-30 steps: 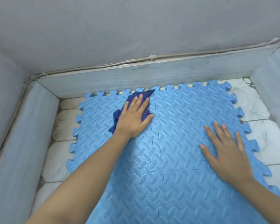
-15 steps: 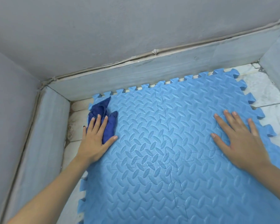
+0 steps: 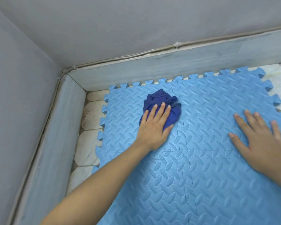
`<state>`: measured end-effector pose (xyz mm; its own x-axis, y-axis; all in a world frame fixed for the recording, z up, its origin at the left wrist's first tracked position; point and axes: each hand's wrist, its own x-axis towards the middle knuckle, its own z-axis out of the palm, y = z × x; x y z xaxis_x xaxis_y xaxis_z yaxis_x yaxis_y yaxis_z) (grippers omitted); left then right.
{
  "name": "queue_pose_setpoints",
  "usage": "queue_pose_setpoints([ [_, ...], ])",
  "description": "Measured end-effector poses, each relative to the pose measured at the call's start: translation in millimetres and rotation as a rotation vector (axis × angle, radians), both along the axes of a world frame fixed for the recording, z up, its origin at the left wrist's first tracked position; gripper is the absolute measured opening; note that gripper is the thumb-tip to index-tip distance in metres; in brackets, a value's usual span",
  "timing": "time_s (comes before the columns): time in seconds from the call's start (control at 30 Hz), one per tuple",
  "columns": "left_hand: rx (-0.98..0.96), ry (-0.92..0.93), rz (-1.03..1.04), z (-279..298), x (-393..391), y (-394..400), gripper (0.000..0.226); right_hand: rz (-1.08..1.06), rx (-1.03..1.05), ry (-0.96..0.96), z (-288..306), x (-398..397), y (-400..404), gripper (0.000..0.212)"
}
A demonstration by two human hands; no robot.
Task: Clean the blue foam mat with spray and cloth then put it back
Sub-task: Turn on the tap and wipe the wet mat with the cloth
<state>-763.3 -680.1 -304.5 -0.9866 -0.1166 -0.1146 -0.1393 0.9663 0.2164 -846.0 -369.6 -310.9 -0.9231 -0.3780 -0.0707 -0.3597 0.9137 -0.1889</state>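
Note:
The blue foam mat (image 3: 201,168), made of interlocking tiles with a leaf pattern, lies flat on the tiled floor. A crumpled dark blue cloth (image 3: 162,101) rests on its far middle part, just left of a tile seam. My left hand (image 3: 154,127) presses flat on the near half of the cloth, fingers spread over it. My right hand (image 3: 259,140) lies palm down on the mat's right side, fingers apart, holding nothing. No spray bottle is in view.
A pale grey skirting board (image 3: 152,69) runs along the back wall and another skirting board (image 3: 55,135) along the left wall, meeting in a corner. White marble floor tiles (image 3: 86,150) show in the narrow strip left of the mat and at the far right.
My left hand has slid the cloth from the mat's far left corner rightwards to near the tile seam. My right hand stays flat on the mat.

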Motion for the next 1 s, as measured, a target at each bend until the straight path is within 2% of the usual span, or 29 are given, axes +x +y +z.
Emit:
queue_pose_setpoints([
  [0.17,-0.053,-0.073,0.523,-5,-29,-95,0.065,0.025,0.008,0.025,-1,-1,2,0.069],
  [0.23,-0.041,-0.073,0.556,-3,-30,-93,0.063,0.028,0.003,0.029,-1,0,1,0.069],
  [0.3,-0.021,-0.020,0.456,-2,-22,-71,0.060,0.033,0.010,0.044,-1,0,0,0.068],
  [0.47,-0.021,-0.005,-0.001,1,5,29,0.062,0.030,-0.030,0.044,-2,-3,3,0.068],
  [0.53,-0.071,0.010,-0.085,-2,3,52,0.061,0.062,-0.097,-0.002,0,-10,5,0.067],
  [0.63,-0.084,0.016,-0.018,-5,-11,46,0.064,0.079,-0.247,-0.148,10,-20,17,0.059],
  [0.7,-0.049,0.024,0.074,-7,-19,35,0.065,0.029,-0.209,-0.058,9,-10,40,0.052],
  [0.77,-0.013,0.035,0.181,-6,-29,28,0.061,-0.048,-0.116,0.062,5,11,60,0.057],
  [0.83,0.057,0.027,0.252,-3,-38,29,0.055,-0.115,-0.126,0.070,1,21,68,0.057],
  [0.87,0.076,0.024,0.220,-1,-38,36,0.055,-0.129,-0.136,0.070,-1,21,67,0.057],
  [1.0,-0.010,0.021,-0.305,3,-36,103,0.059,-0.194,-0.147,0.110,-2,16,66,0.059],
])
